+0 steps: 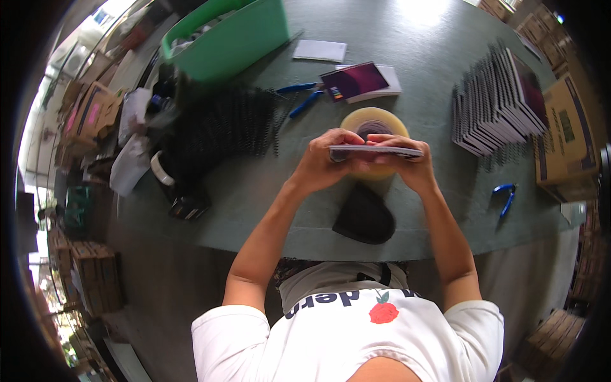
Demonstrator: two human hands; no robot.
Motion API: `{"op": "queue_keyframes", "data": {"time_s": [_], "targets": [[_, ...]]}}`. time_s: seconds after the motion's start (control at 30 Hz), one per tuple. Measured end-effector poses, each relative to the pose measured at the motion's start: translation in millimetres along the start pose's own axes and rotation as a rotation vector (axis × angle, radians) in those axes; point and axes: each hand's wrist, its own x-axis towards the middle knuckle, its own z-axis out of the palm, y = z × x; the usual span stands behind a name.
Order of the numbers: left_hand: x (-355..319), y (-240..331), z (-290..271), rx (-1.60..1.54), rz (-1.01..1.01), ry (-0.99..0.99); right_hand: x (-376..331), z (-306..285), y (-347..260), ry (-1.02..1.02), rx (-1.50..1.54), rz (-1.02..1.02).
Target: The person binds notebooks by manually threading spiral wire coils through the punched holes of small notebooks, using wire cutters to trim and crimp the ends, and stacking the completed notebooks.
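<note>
Both hands grip a thin notebook (377,149), seen almost edge-on as a pale strip. My left hand (323,160) is closed on its left end, and my right hand (412,167) on its right end, with fingers meeting near the middle. Beneath it on the table lies a large roll of clear tape (374,117), partly covered by the hands. Closer to my body rests a black rounded pad (365,216). Beyond the roll, a purple notebook cover (354,81) lies over a white paper block (389,81), beside blue-handled pliers (306,104).
Spiral-bound notebooks (496,105) stand stacked at the right, next to a cardboard box (566,137). Small blue cutters (506,197) lie before them. Black wire spirals (235,121) pile up at the left, below a green bin (238,41). Another white block (319,50) sits farther back.
</note>
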Motion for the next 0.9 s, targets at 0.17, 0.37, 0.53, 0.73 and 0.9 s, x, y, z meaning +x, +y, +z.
{"op": "queue_keyframes", "data": {"time_s": [0.17,0.37,0.53,0.73,0.9], "targets": [[-33,-31,-66,0.824,-0.331,0.284,-6,0,1,0.052,-0.018,0.159],[-48,-44,-92,1.02,-0.362,0.405,-1,7,-1,0.144,-0.003,0.017],[-36,24,-152,0.034,-0.203,0.652,-1,-3,-9,0.113,-0.069,0.023],[-14,53,-105,-0.452,-0.152,0.441,1,-3,-5,0.078,-0.033,0.086],[-22,35,-28,0.06,-0.193,0.22,2,-5,-3,0.059,-0.026,0.103]]}}
